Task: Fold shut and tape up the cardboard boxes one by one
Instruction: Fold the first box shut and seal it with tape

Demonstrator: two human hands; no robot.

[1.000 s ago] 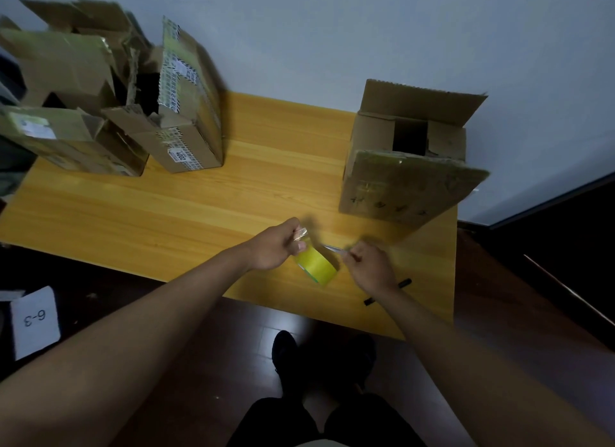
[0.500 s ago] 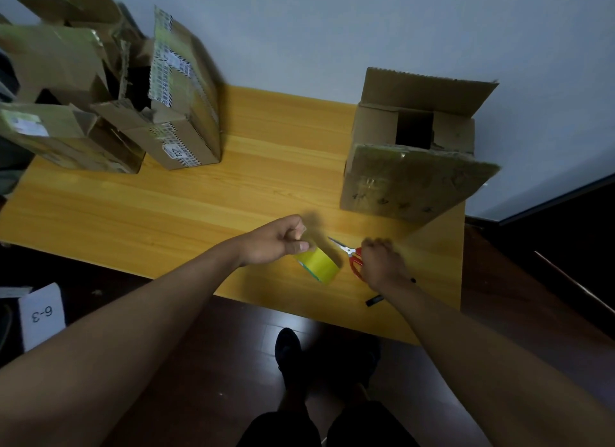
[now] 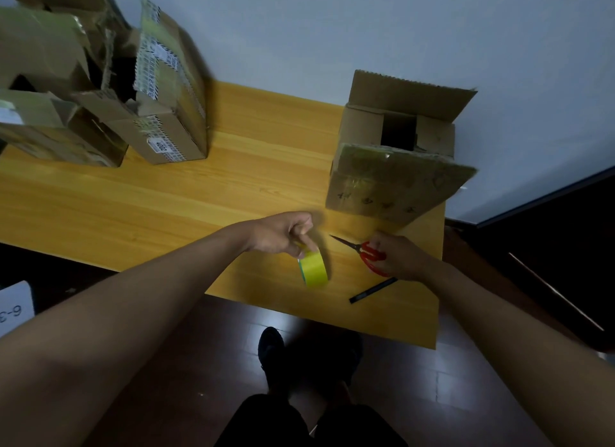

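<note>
Now the wooden bench (image 3: 139, 213) stands against a pale wall (image 3: 332, 30), above dark floor (image 3: 199, 363). An open box (image 3: 396, 167) sits far right. The left hand (image 3: 283, 235) pinches the tape (image 3: 314, 268); the right hand (image 3: 401, 255) grips scissors (image 3: 361, 248).

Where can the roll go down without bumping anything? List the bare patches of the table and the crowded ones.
Bare wood: the wide middle of the table, between the stacked boxes at far left and the open box at right; also the near-left strip beside the left hand. Crowded: the near-right corner, with the tape roll, scissors in the right hand, and a black pen.
</note>
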